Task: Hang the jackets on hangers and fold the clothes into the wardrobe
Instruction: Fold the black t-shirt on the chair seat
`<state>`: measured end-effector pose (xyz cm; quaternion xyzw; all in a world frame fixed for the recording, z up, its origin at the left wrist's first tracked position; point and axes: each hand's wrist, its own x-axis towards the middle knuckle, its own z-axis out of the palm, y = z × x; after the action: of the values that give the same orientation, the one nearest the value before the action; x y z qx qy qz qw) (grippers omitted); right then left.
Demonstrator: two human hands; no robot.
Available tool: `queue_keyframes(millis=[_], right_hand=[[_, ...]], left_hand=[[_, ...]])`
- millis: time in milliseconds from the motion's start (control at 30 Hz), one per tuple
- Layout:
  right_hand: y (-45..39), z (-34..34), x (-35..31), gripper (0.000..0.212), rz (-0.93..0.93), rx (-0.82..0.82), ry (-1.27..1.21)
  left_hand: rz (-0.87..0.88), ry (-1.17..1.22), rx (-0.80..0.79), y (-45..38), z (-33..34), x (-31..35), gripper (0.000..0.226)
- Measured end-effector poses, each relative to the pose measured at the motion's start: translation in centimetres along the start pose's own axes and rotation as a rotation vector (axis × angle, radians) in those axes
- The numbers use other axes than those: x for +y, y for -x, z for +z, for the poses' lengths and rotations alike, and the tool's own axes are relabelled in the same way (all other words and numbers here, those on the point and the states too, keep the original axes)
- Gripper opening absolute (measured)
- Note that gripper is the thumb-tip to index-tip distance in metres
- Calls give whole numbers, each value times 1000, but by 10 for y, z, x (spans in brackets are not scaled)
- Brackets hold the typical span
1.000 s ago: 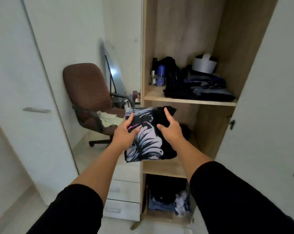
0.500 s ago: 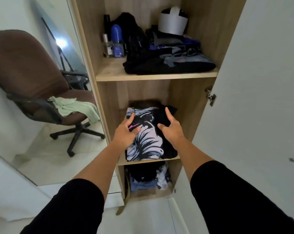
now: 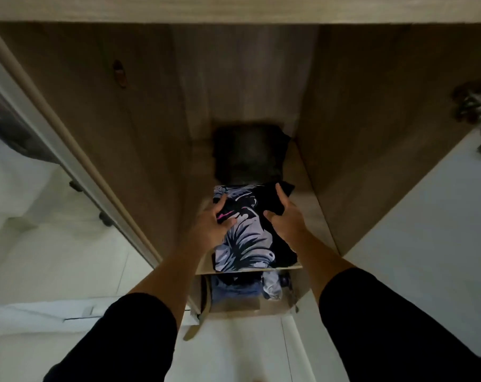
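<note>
Sliding folded printed shirt point(image 3: 245, 230) onto middle shelf point(image 3: 308, 205) w/ both hands: left hand point(image 3: 210, 228) & right hand point(image 3: 286, 220) grasping its sides. Keep flat, push back toward dark folded pile point(image 3: 247, 153), then let go.

Both hands hold a folded printed shirt point(image 3: 242, 238) on a wooden wardrobe shelf point(image 3: 311, 216), the left hand point(image 3: 209, 230) gripping its left edge and the right hand point(image 3: 287, 216) its dark right side. Behind the shirt lies a dark folded garment point(image 3: 247, 153). Below the shelf sit bluish clothes point(image 3: 234, 290).
</note>
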<state>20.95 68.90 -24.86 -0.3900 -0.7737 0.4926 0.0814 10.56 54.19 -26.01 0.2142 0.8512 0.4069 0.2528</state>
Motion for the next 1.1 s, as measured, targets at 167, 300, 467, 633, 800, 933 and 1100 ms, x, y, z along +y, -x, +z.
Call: queue_keyframes(millis=[167, 300, 467, 633, 800, 933, 1100], right_hand=[[-60, 26, 40, 72, 34, -16, 21], [-88, 46, 74, 69, 46, -23, 71], [-108, 54, 88, 69, 23, -8, 146], [-91, 41, 79, 72, 26, 34, 259], [-33, 14, 39, 70, -9, 103, 190], [38, 3, -1, 68, -22, 82, 135], [131, -7, -38, 68, -18, 81, 24]], left_hand=[[-24, -116, -23, -52, 31, -29, 75], [-29, -289, -54, -81, 59, -59, 82], [-9, -334, -11, -100, 72, -72, 80], [-57, -259, 61, -82, 62, -65, 79], [-117, -15, 154, -25, 34, -34, 71], [-116, 177, 207, 46, 11, 9, 56], [-92, 229, 234, 140, -18, 35, 55]])
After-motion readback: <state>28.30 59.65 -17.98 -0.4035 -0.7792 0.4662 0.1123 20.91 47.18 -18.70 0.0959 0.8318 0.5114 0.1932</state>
